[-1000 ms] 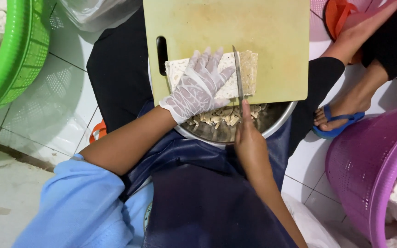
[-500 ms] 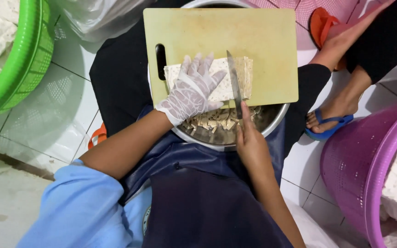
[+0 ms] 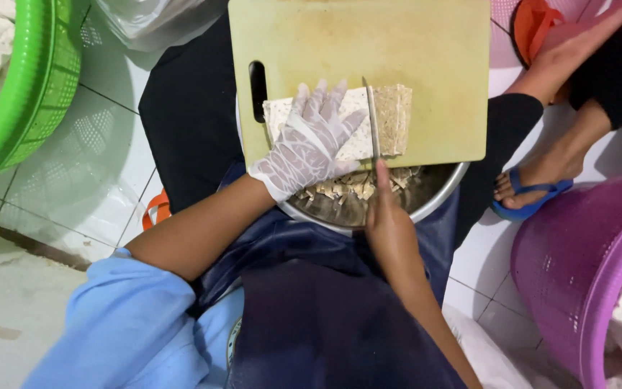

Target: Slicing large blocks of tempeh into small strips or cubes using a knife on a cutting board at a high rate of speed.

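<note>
packaging: a clear plastic bag (image 3: 154,20) is lying at the top edge, left of the board; no label is showing on it.
left hand: the left hand (image 3: 309,144), wearing a thin see-through glove, is lying flat with fingers spread on the pale tempeh block (image 3: 390,119), pressing it down rather than gripping it.
right hand: the right hand (image 3: 391,229) is closing round the handle of a knife (image 3: 372,119), forefinger stretching along the spine; the handle itself is hidden inside the fist.
knife position: the blade is standing on edge across the block, just right of the gloved fingertips, with a strip of tempeh lying to its right.
board: the yellow cutting board (image 3: 397,50) is resting over a steel bowl (image 3: 437,198), most of whose rim is covered.
cut pieces: small tempeh bits (image 3: 347,189) are sitting in the bowl, just below the board's near edge.
surroundings: a green basket (image 3: 30,86) is sitting at the left and a purple basket (image 3: 570,274) at the right, both cut off by the frame; another person's foot in a blue sandal (image 3: 530,193) is resting beside the bowl.
</note>
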